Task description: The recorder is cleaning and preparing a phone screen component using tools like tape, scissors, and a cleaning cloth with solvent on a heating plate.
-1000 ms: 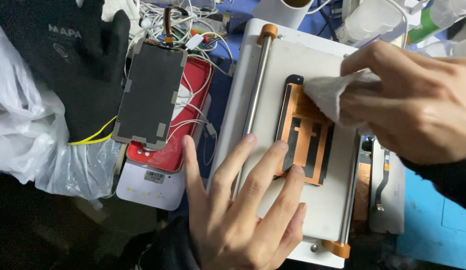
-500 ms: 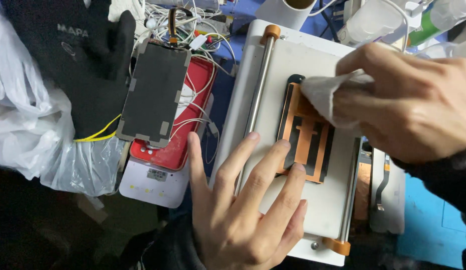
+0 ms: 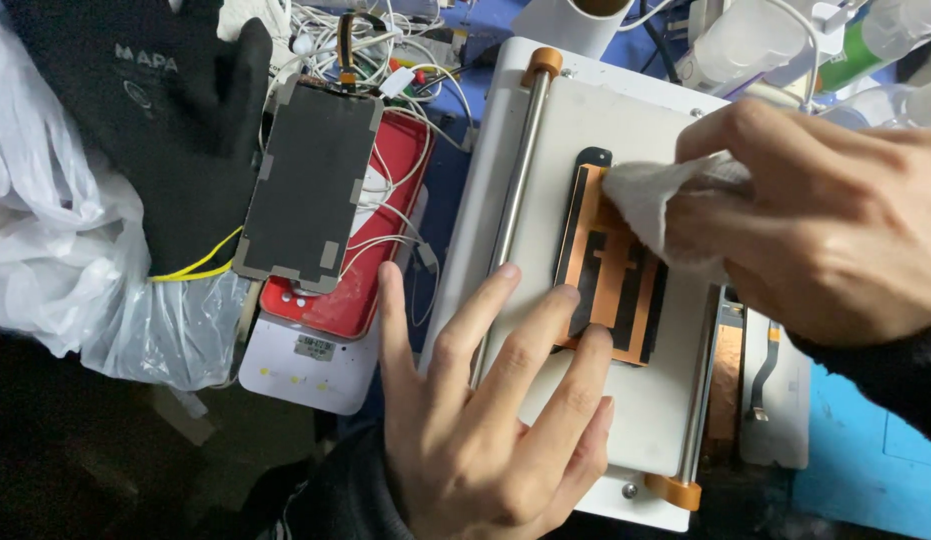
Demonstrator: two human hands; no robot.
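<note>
Wiping is the step in hand, as I judge it. My right hand pinches a folded white wipe between thumb and fingers and presses it on the upper right part of the panel, a flat piece with copper-coloured and black areas. The panel lies face down on the white plate of the bench machine, between its two metal rails.

My left hand rests flat on the plate, fingers spread. Two fingertips press on the panel's lower left edge to hold it in place; the index finger lies along the left rail.

Left of the machine, a second dark panel sits on a red pad among white wires. A black glove lies on clear plastic bags beside it.

Next move, as I judge it: draw the wipe down the copper strips toward the lower edge, with light even pressure. Keep the left fingertips firm, so the panel does not slide. Shift them only when the wipe reaches the area they cover.
</note>
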